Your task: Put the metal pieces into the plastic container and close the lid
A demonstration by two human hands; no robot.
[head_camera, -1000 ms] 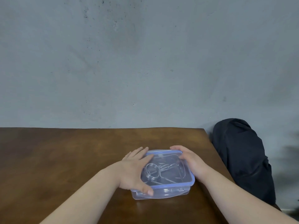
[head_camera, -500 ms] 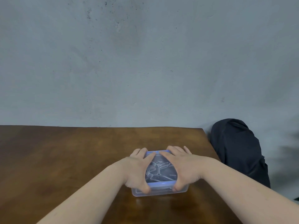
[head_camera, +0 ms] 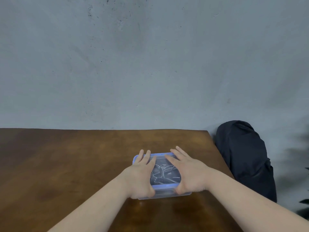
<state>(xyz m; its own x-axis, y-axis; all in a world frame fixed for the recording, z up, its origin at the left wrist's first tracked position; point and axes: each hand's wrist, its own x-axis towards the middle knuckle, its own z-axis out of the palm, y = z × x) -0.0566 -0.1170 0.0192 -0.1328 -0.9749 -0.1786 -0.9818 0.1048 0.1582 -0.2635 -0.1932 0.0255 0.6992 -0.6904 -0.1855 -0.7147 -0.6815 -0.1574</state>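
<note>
Both hands pressed flat on a lidded container on the table

A brown table (head_camera: 66, 164) carries the plastic container (head_camera: 167, 195); its blue-rimmed lid (head_camera: 164, 186) is on, the left hand (head_camera: 142, 178) and right hand (head_camera: 189, 173) lying open with fingers spread on top, metal pieces (head_camera: 163, 173) visible inside.

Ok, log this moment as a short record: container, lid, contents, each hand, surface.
container: clear plastic container on the wooden table
lid: blue-rimmed lid lying on top; seal cannot be told
contents: metal pieces inside, seen through the lid
left hand: left hand flat on the lid's left side
right hand: right hand flat on the lid's right side
beside table: black bag
</note>
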